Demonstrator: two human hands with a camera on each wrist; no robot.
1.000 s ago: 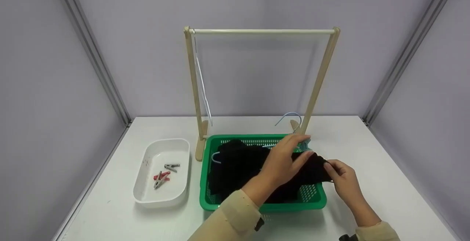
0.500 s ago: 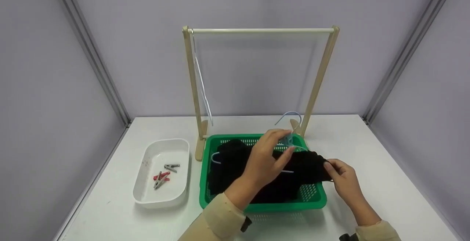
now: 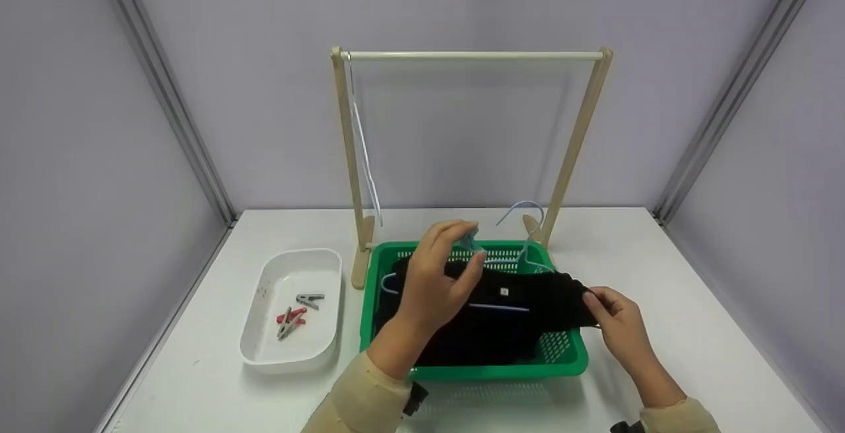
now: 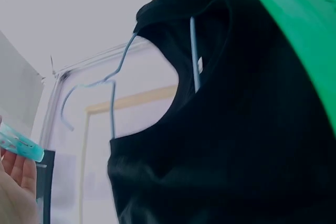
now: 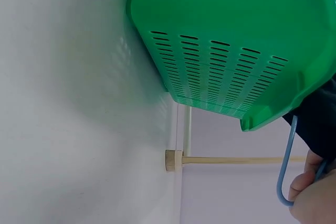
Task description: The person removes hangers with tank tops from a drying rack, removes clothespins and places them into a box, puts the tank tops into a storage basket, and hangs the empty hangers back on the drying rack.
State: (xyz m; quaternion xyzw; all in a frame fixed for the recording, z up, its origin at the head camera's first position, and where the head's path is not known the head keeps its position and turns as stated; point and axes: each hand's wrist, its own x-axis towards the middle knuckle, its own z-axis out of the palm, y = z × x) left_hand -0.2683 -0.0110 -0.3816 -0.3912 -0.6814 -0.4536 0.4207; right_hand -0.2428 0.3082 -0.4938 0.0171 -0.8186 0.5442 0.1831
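My left hand (image 3: 432, 281) is raised over the green basket (image 3: 502, 372), pinching a small see-through teal piece (image 3: 470, 241) between thumb and fingers. The left wrist view shows this teal piece (image 4: 22, 142) up close, but its kind stays unclear. A black top (image 3: 554, 301) with a wide neckline lies across the basket on a light blue hanger (image 3: 528, 248). The hanger's hook points up and its bar (image 4: 195, 53) shows through the neck opening. At the right, my right hand (image 3: 619, 324) pinches the top's edge; the right wrist view shows the hanger's bent end (image 5: 283, 179) against those fingers.
A wooden rack (image 3: 472, 56) stands behind the basket, with a white hanger (image 3: 366, 156) at its left end. On the left is a white tray (image 3: 333, 314) with red and grey clips (image 3: 290, 322). Another blue hook (image 3: 388, 283) shows inside the basket, beside dark cloth.
My left hand has moved left along the top with the teal piece, uncovering the white label, the hanger's shoulder and its bar. The right hand has stayed at the garment's right edge.
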